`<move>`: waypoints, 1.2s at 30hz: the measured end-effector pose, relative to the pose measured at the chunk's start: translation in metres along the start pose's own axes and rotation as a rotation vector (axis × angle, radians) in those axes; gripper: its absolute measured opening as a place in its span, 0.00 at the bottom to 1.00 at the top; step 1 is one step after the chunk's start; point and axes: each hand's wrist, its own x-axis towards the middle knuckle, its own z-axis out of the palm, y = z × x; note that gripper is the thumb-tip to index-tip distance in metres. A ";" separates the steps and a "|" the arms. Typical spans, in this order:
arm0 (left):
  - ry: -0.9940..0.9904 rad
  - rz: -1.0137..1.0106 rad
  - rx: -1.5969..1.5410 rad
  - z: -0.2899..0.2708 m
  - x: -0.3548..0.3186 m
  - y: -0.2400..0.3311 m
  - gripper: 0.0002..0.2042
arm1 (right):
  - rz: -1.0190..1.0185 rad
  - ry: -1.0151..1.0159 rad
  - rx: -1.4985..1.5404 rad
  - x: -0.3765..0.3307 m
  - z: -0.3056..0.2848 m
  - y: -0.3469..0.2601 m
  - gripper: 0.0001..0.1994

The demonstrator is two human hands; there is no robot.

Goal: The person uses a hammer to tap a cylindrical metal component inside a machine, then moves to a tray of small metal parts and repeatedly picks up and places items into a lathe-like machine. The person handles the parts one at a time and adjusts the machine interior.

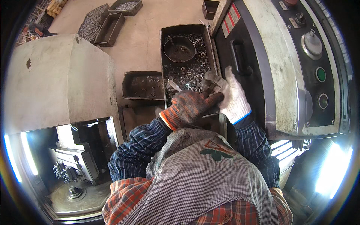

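My left hand (190, 108), in a dark grey and orange knit glove, is closed in front of the long metal bin (163, 48). Its fingers reach to the palm of my right hand (233, 98), which wears a white glove with darkened fingertips. The right fingers curl inward while one digit points up; what lies in them is hidden. A pale flat metal piece (173, 85) sticks out beyond the left hand, and a thin metal bar shows beneath it; I cannot tell whether they are one tool. Many small nut-like metal rings (193, 77) and a round dark pan (180, 56) lie in the bin.
A shallower tray (129, 95) with scattered rings stands left of the bin. Machine housings flank me; the right one has a black door handle (240, 56) and control panel (317, 82). Farther off, bins (109, 32) and metal rods (90, 26) sit on the floor.
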 end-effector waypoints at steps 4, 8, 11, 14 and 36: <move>-0.109 -0.014 0.021 0.002 0.001 -0.013 0.32 | -0.042 0.038 0.083 0.001 0.002 -0.003 0.39; 0.260 -0.069 -0.331 0.035 -0.003 -0.011 0.22 | -0.012 0.026 0.206 0.005 -0.011 0.000 0.37; 0.406 -0.297 -1.213 0.059 -0.007 -0.011 0.14 | -0.005 -0.134 0.213 0.013 -0.030 0.004 0.35; 0.293 -0.600 -1.894 0.058 -0.017 -0.028 0.15 | -0.087 -0.020 0.095 0.026 -0.048 0.018 0.28; 0.112 -0.737 -2.207 0.025 -0.057 -0.051 0.22 | 0.150 0.553 -2.074 0.074 -0.144 0.101 0.18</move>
